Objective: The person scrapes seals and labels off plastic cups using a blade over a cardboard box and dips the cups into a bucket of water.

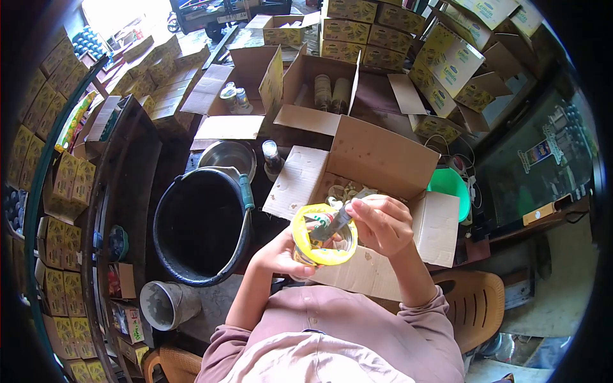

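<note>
My left hand (pixel 282 256) is wrapped around a clear plastic jar with a yellow band (pixel 335 255), held tilted in front of my chest. With closed fingers, my right hand (pixel 385 223) grips a dark grey, flat-bladed tool (pixel 338 225). The blade slants down to the left across the jar's mouth, and its tip appears to be inside. What exactly the tool is, I cannot make out. Just beyond my hands stands an open cardboard box (pixel 377 153), with small pale pieces (pixel 345 191) at its bottom, partly hidden by my right hand.
To the left are a large black bucket (pixel 163 239), a metal basin (pixel 220 153) and a grey pail (pixel 153 306). A jar with a pale lid (pixel 271 153) stands near the basin. A green basin (pixel 456 191) sits at the right. Further open boxes (pixel 255 70) lie ahead.
</note>
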Action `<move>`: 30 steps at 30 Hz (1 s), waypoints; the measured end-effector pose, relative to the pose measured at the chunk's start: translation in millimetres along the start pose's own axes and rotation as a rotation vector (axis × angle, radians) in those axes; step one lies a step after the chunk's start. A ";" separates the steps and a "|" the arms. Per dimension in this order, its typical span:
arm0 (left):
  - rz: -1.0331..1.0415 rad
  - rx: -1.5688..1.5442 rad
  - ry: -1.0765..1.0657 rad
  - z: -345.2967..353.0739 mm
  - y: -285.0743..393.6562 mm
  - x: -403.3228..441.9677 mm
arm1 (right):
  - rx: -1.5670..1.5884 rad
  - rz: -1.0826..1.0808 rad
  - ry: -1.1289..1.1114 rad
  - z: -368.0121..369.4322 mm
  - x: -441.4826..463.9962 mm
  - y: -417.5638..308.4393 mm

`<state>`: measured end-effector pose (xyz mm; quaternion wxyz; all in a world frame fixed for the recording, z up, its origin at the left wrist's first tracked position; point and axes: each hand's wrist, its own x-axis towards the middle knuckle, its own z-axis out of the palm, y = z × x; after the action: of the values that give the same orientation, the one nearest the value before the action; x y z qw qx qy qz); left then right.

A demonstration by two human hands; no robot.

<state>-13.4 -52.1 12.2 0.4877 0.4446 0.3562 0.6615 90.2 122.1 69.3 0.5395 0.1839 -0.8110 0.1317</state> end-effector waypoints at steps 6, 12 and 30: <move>0.053 -0.093 0.131 1.2 -9.9 2.8 | -0.061 0.144 -0.083 -19.9 10.4 -0.4; 0.124 0.012 0.161 2.1 1.3 6.2 | -0.081 0.183 -0.167 -39.9 19.6 -20.7; 0.269 0.430 0.176 -2.4 -3.5 12.0 | -0.074 0.163 -0.148 -22.3 11.6 -20.8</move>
<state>-16.0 -39.7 11.1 0.2570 0.5220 0.4672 0.6658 113.8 110.8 88.9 0.4720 0.1065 -0.8653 0.1309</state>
